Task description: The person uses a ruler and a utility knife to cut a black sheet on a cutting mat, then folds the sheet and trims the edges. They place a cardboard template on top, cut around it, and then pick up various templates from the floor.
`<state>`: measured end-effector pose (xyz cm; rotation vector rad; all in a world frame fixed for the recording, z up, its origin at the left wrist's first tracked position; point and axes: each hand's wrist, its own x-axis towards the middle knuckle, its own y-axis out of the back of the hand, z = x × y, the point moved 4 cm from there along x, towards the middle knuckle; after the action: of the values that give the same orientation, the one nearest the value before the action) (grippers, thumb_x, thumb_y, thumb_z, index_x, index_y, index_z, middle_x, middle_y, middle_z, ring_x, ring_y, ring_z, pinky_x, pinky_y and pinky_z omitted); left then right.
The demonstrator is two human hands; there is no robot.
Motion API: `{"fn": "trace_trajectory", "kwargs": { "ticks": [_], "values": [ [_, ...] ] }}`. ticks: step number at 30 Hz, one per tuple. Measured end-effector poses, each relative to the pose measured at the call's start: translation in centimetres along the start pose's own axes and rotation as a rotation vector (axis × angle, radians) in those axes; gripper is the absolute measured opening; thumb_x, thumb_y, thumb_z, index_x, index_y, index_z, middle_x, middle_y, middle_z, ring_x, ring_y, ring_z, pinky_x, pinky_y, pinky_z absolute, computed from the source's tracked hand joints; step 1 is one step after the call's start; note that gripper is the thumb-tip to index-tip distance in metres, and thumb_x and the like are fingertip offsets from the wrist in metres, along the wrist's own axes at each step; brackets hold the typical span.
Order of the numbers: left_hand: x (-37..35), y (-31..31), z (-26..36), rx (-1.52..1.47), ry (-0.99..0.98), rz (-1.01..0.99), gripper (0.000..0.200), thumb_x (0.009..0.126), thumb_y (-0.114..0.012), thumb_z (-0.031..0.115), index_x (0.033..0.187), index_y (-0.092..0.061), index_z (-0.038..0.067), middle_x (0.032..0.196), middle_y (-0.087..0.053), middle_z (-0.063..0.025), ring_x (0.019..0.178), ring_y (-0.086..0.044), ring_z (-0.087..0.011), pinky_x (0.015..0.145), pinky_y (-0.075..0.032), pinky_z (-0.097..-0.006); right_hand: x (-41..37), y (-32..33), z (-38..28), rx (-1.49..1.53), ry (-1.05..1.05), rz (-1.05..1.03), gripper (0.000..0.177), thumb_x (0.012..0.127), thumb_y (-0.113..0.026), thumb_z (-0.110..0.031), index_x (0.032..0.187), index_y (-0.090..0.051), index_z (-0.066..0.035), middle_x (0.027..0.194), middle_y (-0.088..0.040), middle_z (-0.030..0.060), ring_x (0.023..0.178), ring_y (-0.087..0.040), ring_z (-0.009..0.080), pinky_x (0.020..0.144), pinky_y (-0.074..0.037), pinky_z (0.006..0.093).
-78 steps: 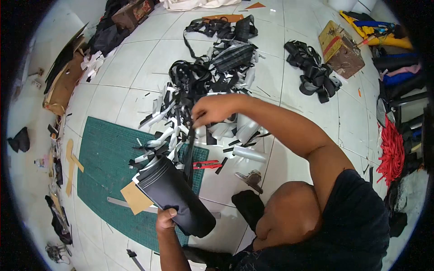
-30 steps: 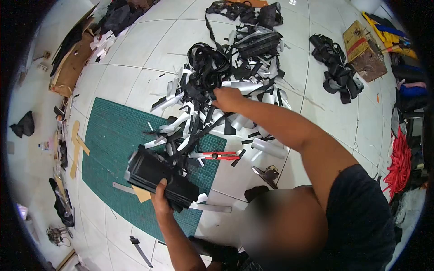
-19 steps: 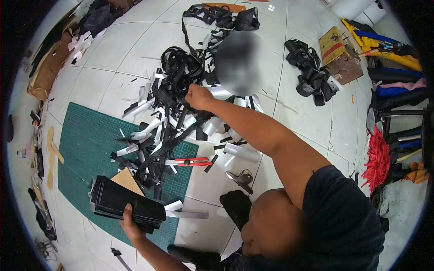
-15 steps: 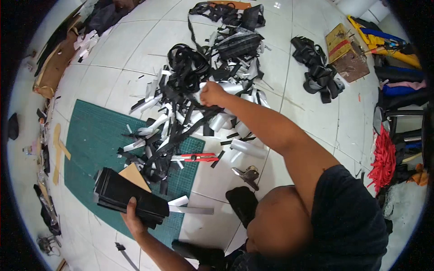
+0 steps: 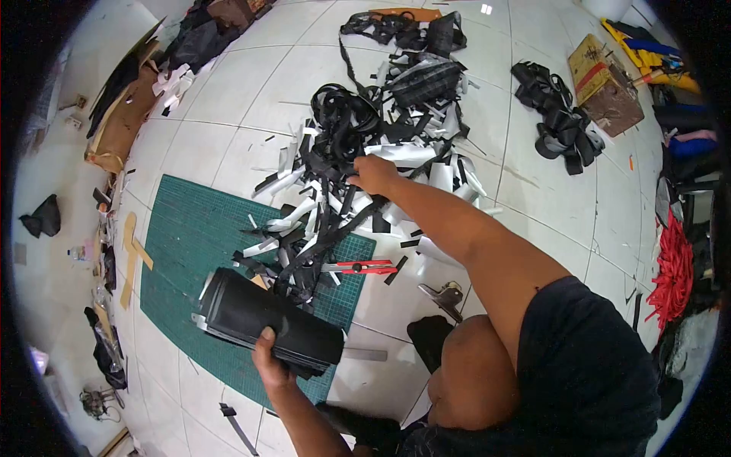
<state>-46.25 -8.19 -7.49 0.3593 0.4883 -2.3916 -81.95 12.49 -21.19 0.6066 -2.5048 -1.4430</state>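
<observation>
A thick stack of black sheets is gripped by my left hand, its thumb on top, above the green cutting mat. My right hand reaches into the pile of black and white scraps, beside a tangle of black strips. Its fingers are curled; what they hold, if anything, is too small to make out. A red cutter lies across the mat's right edge, and a metal clip rests on the tiles near my knee.
Black straps lie beside a worn box at the upper right. Red strips hang at the right. Tan card strips lie left of the mat. A brown carton stands at the upper left.
The view has shifted, moving the scene rightward. My left hand has lifted and turned the black stack, which now covers most of the tan piece. My right hand has shifted slightly within the scraps.
</observation>
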Motion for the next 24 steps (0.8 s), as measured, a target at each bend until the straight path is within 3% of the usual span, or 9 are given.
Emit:
{"fn": "trace_trajectory", "kwargs": {
  "ticks": [4,7,11,13,14,15,18,21,24],
  "values": [
    [-0.4,0.2,-0.4,0.072,-0.023,0.014,0.061,0.077,-0.068,0.03,0.124,-0.055,-0.005,0.11,-0.065,-0.0158,0.096,-0.066,-0.0293,0.084,-0.054,-0.0393,1.3,-2.8,1.8,-0.009,-0.101,-0.062,0.022,0.086,-0.065,-0.027,0.097,-0.066,-0.008,0.102,-0.068,0.0148,0.101,-0.064,0.0348,0.086,-0.051,0.0488],
    [-0.7,-0.9,-0.8,0.038,-0.039,-0.022,0.058,0.077,-0.068,0.029,0.122,-0.056,-0.005,0.11,-0.065,-0.0165,0.096,-0.066,-0.0296,0.084,-0.054,-0.0394,0.6,-1.1,2.0,0.266,0.006,0.042,0.021,0.087,-0.065,-0.019,0.096,-0.056,-0.003,0.085,-0.068,0.0171,0.079,-0.068,0.0328,0.068,-0.053,0.0461],
    [-1.1,0.9,-3.5,0.031,0.128,-0.123,0.033,0.08,-0.07,0.016,0.107,-0.072,-0.003,0.104,-0.072,-0.0134,0.096,-0.069,-0.0253,0.09,-0.053,-0.0395,-0.9,-0.7,1.4,1.169,-0.04,-0.175,0.025,0.086,-0.068,-0.004,0.102,-0.049,-0.004,0.08,-0.065,0.0111,0.063,-0.062,0.0182,0.056,-0.051,0.0338],
    [-1.3,-1.1,-2.8,0.104,0.239,-0.232,0.036,0.08,-0.074,0.02,0.109,-0.071,-0.001,0.106,-0.071,-0.0101,0.097,-0.067,-0.0217,0.09,-0.053,-0.0366,-5.0,4.5,-4.7,0.913,-0.152,-0.357,0.02,0.092,-0.063,-0.016,0.106,-0.058,-0.003,0.079,-0.067,0.0065,0.068,-0.062,0.0153,0.065,-0.05,0.0318],
    [-1.6,-2.7,-2.1,0.074,0.336,-0.291,0.042,0.079,-0.078,0.02,0.114,-0.069,0.0,0.105,-0.071,-0.0081,0.098,-0.066,-0.0197,0.091,-0.052,-0.0347,-5.3,4.6,-5.8,0.698,0.138,-0.589,0.017,0.096,-0.058,-0.018,0.1,-0.064,-0.003,0.076,-0.066,0.0031,0.069,-0.061,0.0137,0.068,-0.049,0.0309],
    [-1.1,-3.7,-2.1,0.115,0.184,-0.322,0.042,0.074,-0.079,0.019,0.108,-0.068,-0.002,0.099,-0.072,-0.0122,0.09,-0.069,-0.0236,0.084,-0.055,-0.0372,-6.3,4.6,-7.1,0.42,0.338,-0.687,0.019,0.098,-0.053,-0.016,0.093,-0.066,-0.002,0.075,-0.066,0.0032,0.068,-0.061,0.0146,0.068,-0.049,0.0303],
    [-1.1,-6.7,-0.4,-0.076,0.112,-0.626,0.069,0.074,-0.08,0.023,0.132,-0.055,-0.003,0.121,-0.064,-0.0154,0.111,-0.061,-0.0272,0.099,-0.047,-0.0414,-12.5,6.3,-13.2,0.314,0.258,-1.05,0.018,0.09,-0.052,-0.008,0.103,-0.062,0.0,0.081,-0.067,0.0097,0.071,-0.065,0.0168,0.064,-0.054,0.0329],
    [-1.0,-8.3,-1.5,-0.103,0.111,-0.795,0.069,0.072,-0.08,0.019,0.131,-0.055,-0.005,0.122,-0.063,-0.0159,0.112,-0.06,-0.0263,0.101,-0.045,-0.0381,-14.9,10.0,-15.3,0.087,0.564,-0.967,0.039,0.086,-0.061,-0.011,0.123,-0.06,-0.001,0.116,-0.064,0.0207,0.108,-0.06,0.0327,0.093,-0.047,0.0393],
    [-1.8,-9.0,-1.7,-0.172,0.158,-0.836,0.071,0.07,-0.081,0.018,0.131,-0.055,-0.007,0.122,-0.063,-0.0162,0.11,-0.061,-0.0257,0.099,-0.046,-0.0368,-14.0,12.6,-14.6,-0.138,0.405,-1.005,0.047,0.085,-0.064,-0.015,0.13,-0.059,-0.001,0.134,-0.057,0.0256,0.125,-0.054,0.039,0.105,-0.043,0.0406]
  ]
}}
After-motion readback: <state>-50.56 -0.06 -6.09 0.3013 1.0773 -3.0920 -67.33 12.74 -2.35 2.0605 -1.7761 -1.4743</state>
